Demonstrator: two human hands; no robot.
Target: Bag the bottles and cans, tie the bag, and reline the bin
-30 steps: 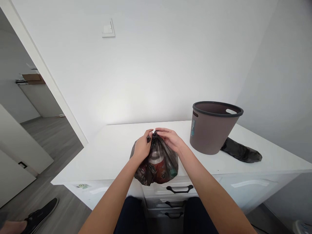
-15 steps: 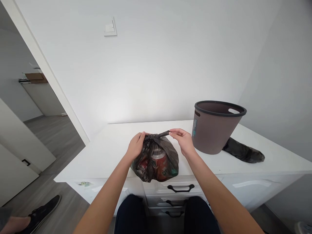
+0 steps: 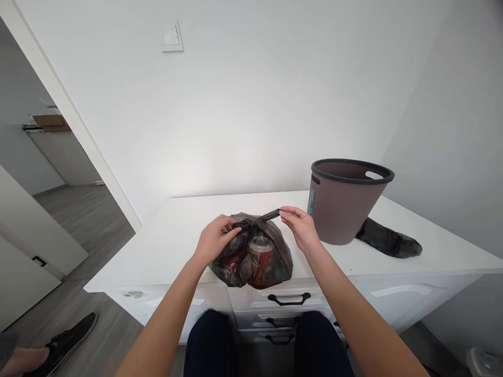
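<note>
A black see-through garbage bag (image 3: 251,256), gathered at the top, rests on the front edge of the white cabinet top (image 3: 173,241). Red cans or containers show dimly through its film. My left hand (image 3: 216,235) pinches the bag's gathered plastic on the left side. With thumb and fingertips, my right hand (image 3: 299,224) grips a twisted end of the bag, which is stretched out to the right. The gathered part between both hands looks twisted or knotted.
To the right stands a brown trash can (image 3: 346,209) with a dark rim. Beside it lies a roll of black bags (image 3: 389,238). Drawers with black handles (image 3: 290,299) are below the top. At lower left is another person's shoe (image 3: 65,340).
My right hand has drawn the twisted end slightly farther right. My left hand has shifted its hold on the bag, and the gathered neck looks tighter. The view has moved slightly.
</note>
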